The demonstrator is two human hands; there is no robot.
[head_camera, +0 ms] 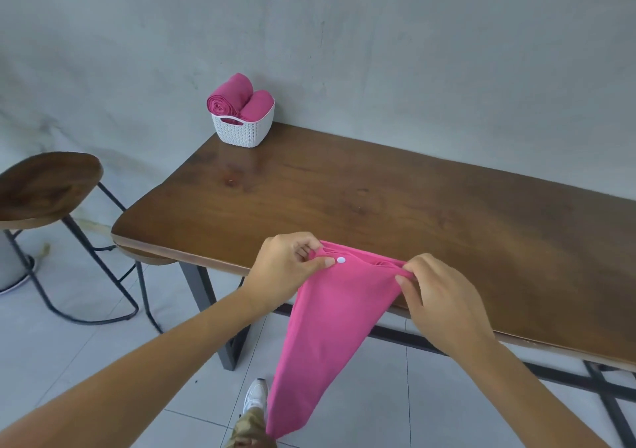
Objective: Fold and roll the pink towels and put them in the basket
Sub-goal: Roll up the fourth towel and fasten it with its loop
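Both hands hold a pink towel (330, 320) by its top edge at the near edge of the wooden counter (378, 200): the left hand (292, 263) pinches it just beside a white button (340, 260), and the right hand (437, 292) pinches the opposite corner. The cloth hangs down from the counter edge, narrowing to a point above the tiled floor (103, 361). At the far left corner of the counter stands a white basket (242, 131) with two rolled pink towels (229, 96) in it. A wooden stool (48, 186) stands to the left.
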